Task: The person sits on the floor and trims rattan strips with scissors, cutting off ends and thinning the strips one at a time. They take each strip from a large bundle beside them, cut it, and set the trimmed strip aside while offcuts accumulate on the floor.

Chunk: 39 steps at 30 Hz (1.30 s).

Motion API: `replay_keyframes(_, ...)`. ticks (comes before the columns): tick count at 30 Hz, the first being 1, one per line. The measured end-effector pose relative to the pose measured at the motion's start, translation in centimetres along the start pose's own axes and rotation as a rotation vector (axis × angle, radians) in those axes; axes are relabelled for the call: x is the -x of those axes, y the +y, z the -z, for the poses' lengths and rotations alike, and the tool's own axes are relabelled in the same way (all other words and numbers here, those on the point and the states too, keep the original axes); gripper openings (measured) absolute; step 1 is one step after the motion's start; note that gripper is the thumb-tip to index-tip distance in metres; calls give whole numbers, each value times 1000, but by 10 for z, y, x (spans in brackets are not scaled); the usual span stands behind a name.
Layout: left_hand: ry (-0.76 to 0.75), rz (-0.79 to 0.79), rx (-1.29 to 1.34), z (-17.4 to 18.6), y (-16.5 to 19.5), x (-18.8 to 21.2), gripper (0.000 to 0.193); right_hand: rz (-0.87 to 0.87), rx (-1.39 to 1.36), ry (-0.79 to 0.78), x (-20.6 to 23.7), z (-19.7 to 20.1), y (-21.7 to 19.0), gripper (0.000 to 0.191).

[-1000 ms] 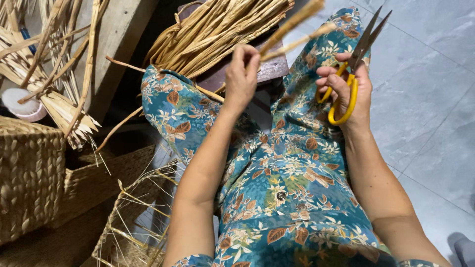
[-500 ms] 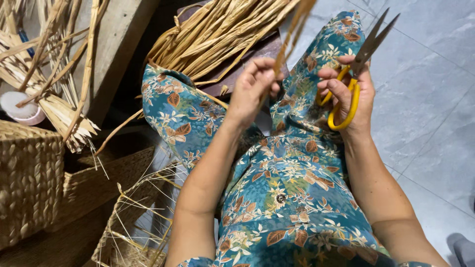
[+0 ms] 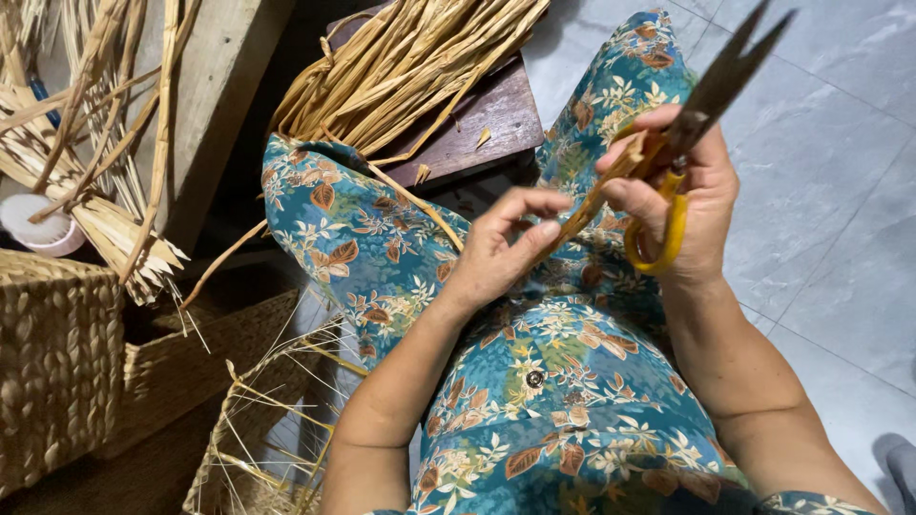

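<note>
Left hand (image 3: 501, 253) pinches a straw (image 3: 582, 215); right hand (image 3: 687, 205) grips scissors (image 3: 711, 91) — blades open, straw uncut.

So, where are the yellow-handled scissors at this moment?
In the head view, the scissors are at the upper right, held in the right hand with blades pointing up over the grey tiled floor, beside the straw strip that the left hand pinches.

No packages, labels, signs or screens.
</note>
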State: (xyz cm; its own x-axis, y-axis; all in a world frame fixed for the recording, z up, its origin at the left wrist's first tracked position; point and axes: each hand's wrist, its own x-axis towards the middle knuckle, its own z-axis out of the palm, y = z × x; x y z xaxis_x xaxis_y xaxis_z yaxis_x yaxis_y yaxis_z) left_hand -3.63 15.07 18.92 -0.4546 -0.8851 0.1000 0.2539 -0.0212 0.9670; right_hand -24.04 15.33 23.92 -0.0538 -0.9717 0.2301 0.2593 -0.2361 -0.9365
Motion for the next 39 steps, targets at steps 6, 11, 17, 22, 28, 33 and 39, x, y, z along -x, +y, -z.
replay_keyframes(6,128,-39,-133,-13,44,-9,35,-57,48,-52,5,-13,-5,44)
replay_keyframes(11,137,7,220,-17,41,-18,32,-56,185,-88,8,-9,-5,60)
replay_keyframes(17,252,10,346,-5,25,-13,27,-29,503,-213,13,-10,-3,84)
replay_keyframes(22,289,-27,335,-1,23,-13,22,22,874,-250,15,-23,-14,86)
replay_keyframes(28,267,-48,364,-3,25,-10,17,14,889,-259,12,-38,-26,82)
replay_keyframes(33,272,-31,347,-4,25,-10,14,97,968,-228,13,-43,-28,83)
replay_keyframes(39,278,-2,394,-8,24,-11,12,96,924,-209,19,-39,-24,81)
